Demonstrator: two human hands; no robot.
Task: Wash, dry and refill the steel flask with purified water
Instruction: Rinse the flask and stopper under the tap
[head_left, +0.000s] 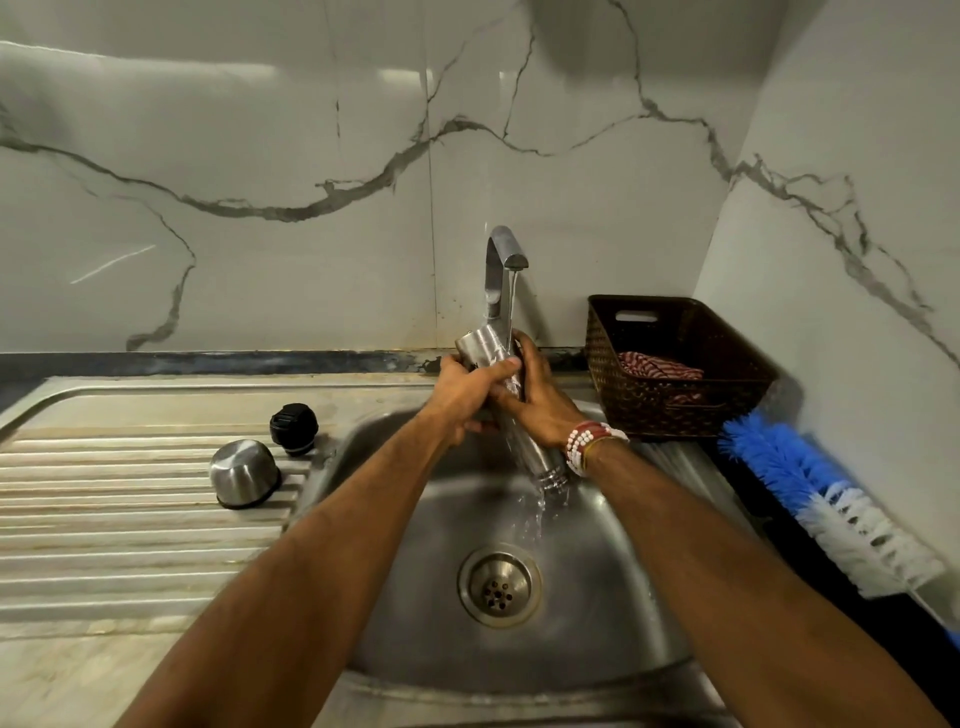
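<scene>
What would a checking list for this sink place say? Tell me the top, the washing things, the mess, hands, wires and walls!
Surface: steel sink with ribbed drainboard; basin wet.
Job's things: steel flask tilted mouth-down under the running tap, water spilling out; steel cup upside down and black stopper on the drainboard.
Clutter: brown basket holding a striped cloth; blue-and-white bottle brush beside the sink.
Grippers: left hand and right hand both grip the flask.
Cables: nothing seen.
Surroundings: white marble-look walls.

2 bare forearms (337, 545), red-and-white bead bracelets (589, 441) and yellow thread (600, 446) around the right wrist
</scene>
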